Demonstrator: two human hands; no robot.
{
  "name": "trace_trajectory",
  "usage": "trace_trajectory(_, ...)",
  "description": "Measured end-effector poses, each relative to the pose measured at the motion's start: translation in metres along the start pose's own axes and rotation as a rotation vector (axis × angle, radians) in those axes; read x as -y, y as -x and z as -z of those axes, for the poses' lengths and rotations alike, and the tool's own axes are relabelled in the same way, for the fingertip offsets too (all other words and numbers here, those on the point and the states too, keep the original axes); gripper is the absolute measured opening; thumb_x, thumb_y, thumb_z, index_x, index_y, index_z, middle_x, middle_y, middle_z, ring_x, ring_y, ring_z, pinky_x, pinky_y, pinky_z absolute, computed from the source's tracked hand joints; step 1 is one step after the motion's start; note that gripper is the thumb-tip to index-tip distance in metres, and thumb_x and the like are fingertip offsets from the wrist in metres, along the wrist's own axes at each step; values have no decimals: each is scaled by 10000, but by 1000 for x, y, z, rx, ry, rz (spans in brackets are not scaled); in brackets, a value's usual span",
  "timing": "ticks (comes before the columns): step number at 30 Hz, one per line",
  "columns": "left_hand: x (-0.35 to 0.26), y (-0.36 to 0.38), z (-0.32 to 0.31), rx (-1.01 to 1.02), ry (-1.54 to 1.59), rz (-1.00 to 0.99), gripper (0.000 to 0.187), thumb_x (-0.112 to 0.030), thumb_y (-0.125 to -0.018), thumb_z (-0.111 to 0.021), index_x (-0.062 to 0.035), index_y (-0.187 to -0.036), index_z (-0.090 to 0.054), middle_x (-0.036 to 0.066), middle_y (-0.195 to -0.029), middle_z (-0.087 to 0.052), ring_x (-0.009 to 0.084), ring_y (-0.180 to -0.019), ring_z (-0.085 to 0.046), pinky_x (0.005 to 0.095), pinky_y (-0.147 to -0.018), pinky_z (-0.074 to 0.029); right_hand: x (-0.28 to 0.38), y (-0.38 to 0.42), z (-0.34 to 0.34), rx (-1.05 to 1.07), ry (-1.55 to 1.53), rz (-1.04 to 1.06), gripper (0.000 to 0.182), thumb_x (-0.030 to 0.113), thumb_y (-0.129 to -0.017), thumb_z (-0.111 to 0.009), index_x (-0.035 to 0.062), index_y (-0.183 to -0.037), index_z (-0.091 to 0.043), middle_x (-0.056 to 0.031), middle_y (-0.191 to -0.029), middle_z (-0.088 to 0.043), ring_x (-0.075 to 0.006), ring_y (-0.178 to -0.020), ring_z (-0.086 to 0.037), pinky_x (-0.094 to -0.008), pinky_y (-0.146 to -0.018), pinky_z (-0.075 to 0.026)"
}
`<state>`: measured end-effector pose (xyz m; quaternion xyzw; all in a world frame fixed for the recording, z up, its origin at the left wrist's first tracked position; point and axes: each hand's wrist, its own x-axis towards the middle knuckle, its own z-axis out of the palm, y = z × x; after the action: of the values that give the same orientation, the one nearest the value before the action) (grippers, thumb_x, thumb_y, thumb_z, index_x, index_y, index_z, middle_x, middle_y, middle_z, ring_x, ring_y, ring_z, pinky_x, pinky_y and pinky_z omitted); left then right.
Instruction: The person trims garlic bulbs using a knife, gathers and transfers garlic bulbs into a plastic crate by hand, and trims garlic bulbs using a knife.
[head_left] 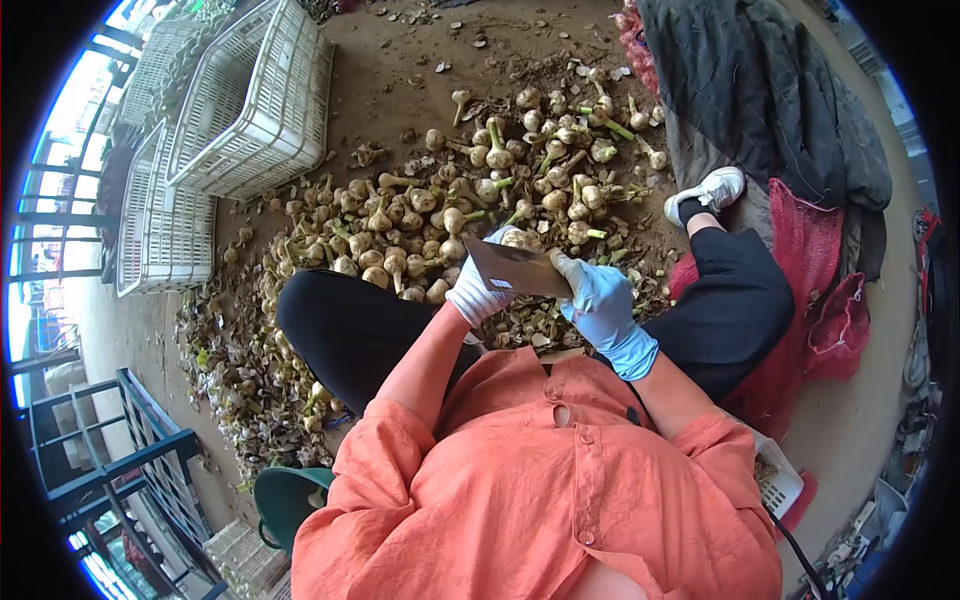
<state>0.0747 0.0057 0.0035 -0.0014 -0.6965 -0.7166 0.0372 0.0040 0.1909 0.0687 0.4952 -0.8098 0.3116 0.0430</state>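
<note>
My right hand, in a light blue glove, is closed around the handle end of a broad flat knife. Its wide metal blade points left, crossing in front of my left hand. That hand wears a white glove and is closed on a garlic bulb, part of which shows just beyond the blade's upper edge. The blade hides most of the left fingers, so where the edge meets the bulb cannot be seen. A large heap of garlic bulbs with cut and long stems lies on the ground past my hands.
White plastic crates stand at the upper left. Dark cloth and red mesh sacks lie to the right. A green bucket is by my left side, near a blue metal frame. Garlic skins litter the floor.
</note>
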Motion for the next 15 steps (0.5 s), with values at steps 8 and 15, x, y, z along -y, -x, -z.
trace_trajectory(8, -52, -15, -17, -45, -170, 230, 331, -227, -717, -726, -23, -901, -543, 32, -803, -592, 100, -701, -528, 251, -677, -474, -67, 15, -40, 228, 122, -492, 184, 175, -837, -568, 51, -973, -556, -123, -650, -596, -277, -583, -610, -387, -509, -468)
trace_trajectory(15, -37, -25, -27, -39, -503, 227, 554, -365, -617, -780, -63, -993, -508, 120, -888, -611, 256, -809, -613, 364, -757, -490, -47, -1, -30, 48, -1077, -664, 422, 287, -821, -680, -15, -1086, -550, -72, -956, -643, -139, -842, -609, -271, -728, -494)
